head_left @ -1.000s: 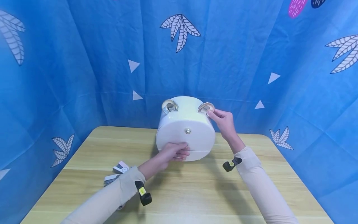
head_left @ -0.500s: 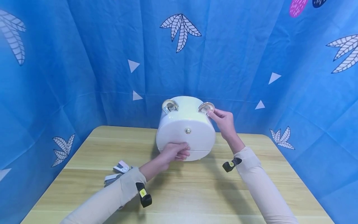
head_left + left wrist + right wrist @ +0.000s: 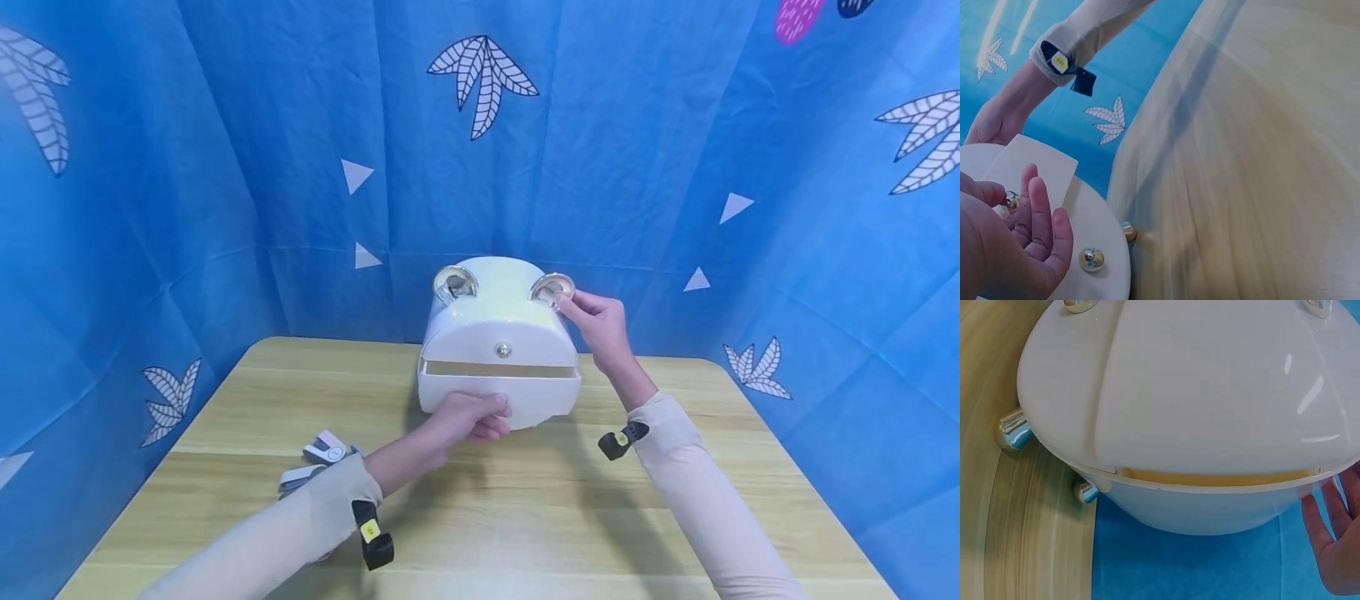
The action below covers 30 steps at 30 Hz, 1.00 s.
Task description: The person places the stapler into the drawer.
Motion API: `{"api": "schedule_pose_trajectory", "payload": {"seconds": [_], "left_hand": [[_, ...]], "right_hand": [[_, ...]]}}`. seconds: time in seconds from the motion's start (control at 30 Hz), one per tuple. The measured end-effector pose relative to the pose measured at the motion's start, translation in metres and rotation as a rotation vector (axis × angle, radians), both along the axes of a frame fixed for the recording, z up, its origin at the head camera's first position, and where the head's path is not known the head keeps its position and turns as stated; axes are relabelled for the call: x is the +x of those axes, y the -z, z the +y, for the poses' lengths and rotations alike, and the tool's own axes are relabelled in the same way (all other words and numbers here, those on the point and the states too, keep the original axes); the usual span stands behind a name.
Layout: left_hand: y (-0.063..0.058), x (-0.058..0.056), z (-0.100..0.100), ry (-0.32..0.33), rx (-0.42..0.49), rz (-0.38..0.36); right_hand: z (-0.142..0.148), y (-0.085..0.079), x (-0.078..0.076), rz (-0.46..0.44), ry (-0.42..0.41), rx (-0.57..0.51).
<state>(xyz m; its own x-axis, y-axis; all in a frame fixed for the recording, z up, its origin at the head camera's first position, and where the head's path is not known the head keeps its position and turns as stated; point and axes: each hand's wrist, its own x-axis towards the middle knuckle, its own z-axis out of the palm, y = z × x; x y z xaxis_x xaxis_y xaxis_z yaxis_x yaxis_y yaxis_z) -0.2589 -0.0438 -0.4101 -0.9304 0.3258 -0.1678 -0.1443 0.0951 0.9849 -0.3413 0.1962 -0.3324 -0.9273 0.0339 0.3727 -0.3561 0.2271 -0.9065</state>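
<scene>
A white, rounded drawer box with two gold-rimmed, ear-like rings on top stands at the back of the table. Its drawer sticks out of the front, with a gap showing above the drawer front. Thumb and forefinger of my left hand pinch that drawer's small gold knob, while the other fingers curve loosely. My right hand pinches the right ear-like ring by its edge; in the right wrist view the hand's fingers show at the box's side. Another gold knob sits above the drawer.
Several grey-and-white small items, among them one stapler-like piece, lie left on the wooden table, partly behind my left sleeve. Short gold feet hold up the box. A blue patterned curtain surrounds the table.
The drawer, flush with the front before, has come out toward me, opening a gap above it. My left hand has moved slightly toward me with it; my right hand has stayed on the ring.
</scene>
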Motion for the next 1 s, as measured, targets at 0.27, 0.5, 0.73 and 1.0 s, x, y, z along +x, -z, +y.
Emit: {"api": "schedule_pose_trajectory", "payload": {"seconds": [0.27, 0.5, 0.73, 1.0], "left_hand": [[-0.003, 0.018, -0.01, 0.069, -0.058, 0.028], [-0.009, 0.034, -0.014, 0.108, -0.097, 0.038], [-0.014, 0.051, -0.012, 0.145, -0.116, 0.054], [-0.016, 0.065, -0.009, 0.151, -0.145, 0.074]], "right_hand": [[0.0, 0.001, -0.001, -0.003, -0.01, 0.002], [0.0, 0.002, 0.0, -0.016, 0.001, 0.011], [0.002, 0.003, 0.0, -0.018, 0.005, 0.023], [0.003, 0.004, 0.001, -0.007, -0.004, 0.023]]}}
